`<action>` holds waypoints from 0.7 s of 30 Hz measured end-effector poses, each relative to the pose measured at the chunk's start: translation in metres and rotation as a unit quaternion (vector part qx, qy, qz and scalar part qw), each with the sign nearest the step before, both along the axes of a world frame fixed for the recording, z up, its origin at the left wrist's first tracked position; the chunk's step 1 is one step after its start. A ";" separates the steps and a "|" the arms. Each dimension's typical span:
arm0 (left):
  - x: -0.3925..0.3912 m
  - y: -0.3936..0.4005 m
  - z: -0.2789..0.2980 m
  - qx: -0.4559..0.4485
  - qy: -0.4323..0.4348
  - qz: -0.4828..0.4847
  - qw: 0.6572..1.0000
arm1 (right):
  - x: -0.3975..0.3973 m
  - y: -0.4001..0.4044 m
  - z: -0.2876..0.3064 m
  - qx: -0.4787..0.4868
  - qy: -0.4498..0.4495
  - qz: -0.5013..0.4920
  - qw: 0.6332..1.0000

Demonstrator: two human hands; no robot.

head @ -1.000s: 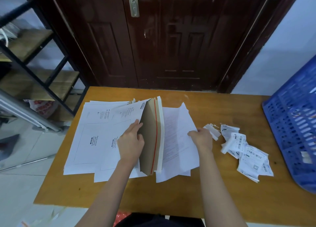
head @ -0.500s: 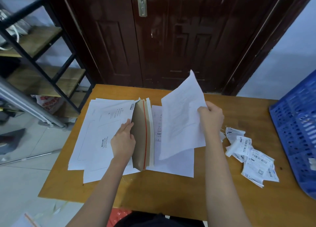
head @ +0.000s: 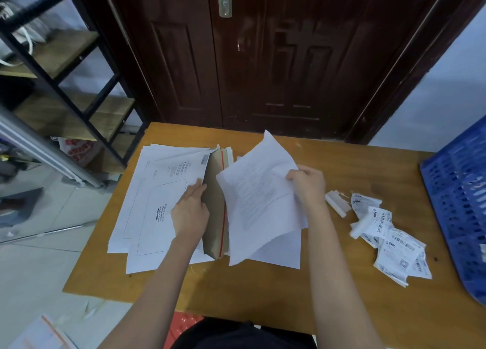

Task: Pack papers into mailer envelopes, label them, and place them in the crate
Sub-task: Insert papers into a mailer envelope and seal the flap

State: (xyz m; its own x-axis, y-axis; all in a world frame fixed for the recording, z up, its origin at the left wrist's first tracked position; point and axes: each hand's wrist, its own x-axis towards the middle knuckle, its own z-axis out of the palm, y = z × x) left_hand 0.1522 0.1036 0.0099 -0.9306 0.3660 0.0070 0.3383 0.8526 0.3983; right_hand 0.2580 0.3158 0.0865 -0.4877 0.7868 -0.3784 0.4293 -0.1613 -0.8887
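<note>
A stack of white mailer envelopes [head: 147, 201] lies on the left of the wooden table [head: 263, 291]. My left hand [head: 190, 212] holds the top mailer [head: 214, 217] open, fingers at its mouth, showing the brown inside and a red strip. A printed sheet of paper [head: 260, 191] is pinched at its right edge by my right hand [head: 307, 184], tilted over the mailer's mouth. More white sheets [head: 281, 246] lie underneath. A blue crate [head: 457, 191] stands at the right edge. Barcode labels [head: 391, 241] lie in a heap between papers and crate.
A dark wooden door [head: 263, 59] stands behind the table. A black metal shelf unit [head: 65, 80] with wooden boards is at the left. Scraps of paper [head: 52, 330] lie on the tiled floor, and a red bag [head: 184, 327] sits under the table's near edge.
My right hand lifted one sheet off the paper pile and has brought it down and left towards the open mailer. My left hand kept the mailer open.
</note>
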 end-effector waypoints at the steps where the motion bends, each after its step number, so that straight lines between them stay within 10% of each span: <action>1: 0.001 0.000 0.000 -0.002 0.001 -0.002 1.000 | -0.002 -0.002 -0.001 -0.003 0.003 0.008 1.000; 21: 0.013 0.009 -0.001 0.065 0.058 -0.045 0.995 | -0.009 -0.014 -0.021 0.114 -0.090 0.210 0.967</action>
State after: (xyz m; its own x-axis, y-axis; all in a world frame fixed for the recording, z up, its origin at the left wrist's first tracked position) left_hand 0.1653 0.1121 0.0087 -0.8844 0.4364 0.1655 0.4609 0.7613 0.4561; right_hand 0.2489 0.3023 0.0650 -0.7243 0.6074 -0.3261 0.5652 0.2523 -0.7854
